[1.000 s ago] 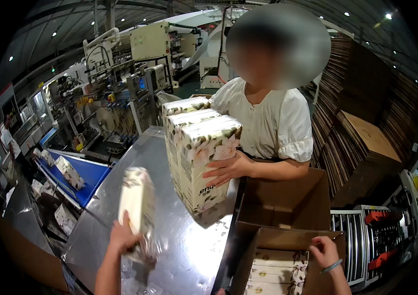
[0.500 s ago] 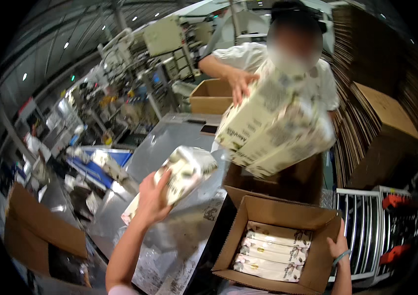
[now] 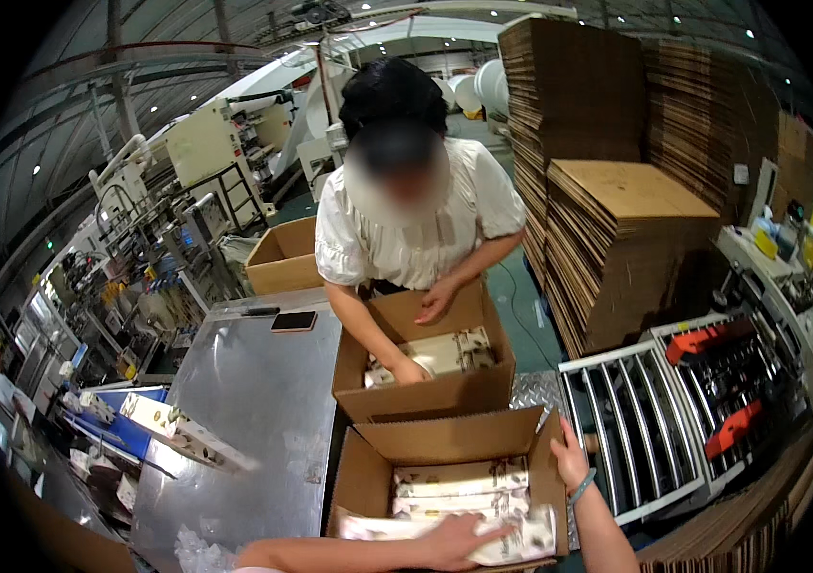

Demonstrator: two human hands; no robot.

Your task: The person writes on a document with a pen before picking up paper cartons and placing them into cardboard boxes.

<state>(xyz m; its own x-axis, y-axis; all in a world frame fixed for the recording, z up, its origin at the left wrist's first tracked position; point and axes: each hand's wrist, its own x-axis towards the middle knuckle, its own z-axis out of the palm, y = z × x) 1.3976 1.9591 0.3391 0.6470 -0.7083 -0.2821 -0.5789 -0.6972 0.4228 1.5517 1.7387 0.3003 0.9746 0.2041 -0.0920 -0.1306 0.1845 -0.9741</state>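
Note:
An open cardboard box [image 3: 445,437] stands right in front of me, with several cream, leaf-printed soft packs [image 3: 459,476] lying side by side in it. My left hand [image 3: 454,542] lies over the nearest pack [image 3: 526,540], its fingers stretched out along the top. That pack sits higher than the others, at the near side of the box. On the right, my right hand [image 3: 571,460] grips the box's side wall, fingers outside and thumb near the rim. The ends of the packs under my left forearm are partly hidden.
Opposite, a person in white [image 3: 426,210] reaches into a second box [image 3: 426,406] of similar packs. Left is a metal table [image 3: 235,382] with a phone [image 3: 294,322] and packs [image 3: 187,435] on its left side. A roller conveyor [image 3: 626,430] and flat cardboard stacks [image 3: 607,248] stand right.
My left hand has brought the pack from above the table into my box. The co-worker has lowered the bundle of packs into the other box. My view has shifted; my right hand stays on the box.

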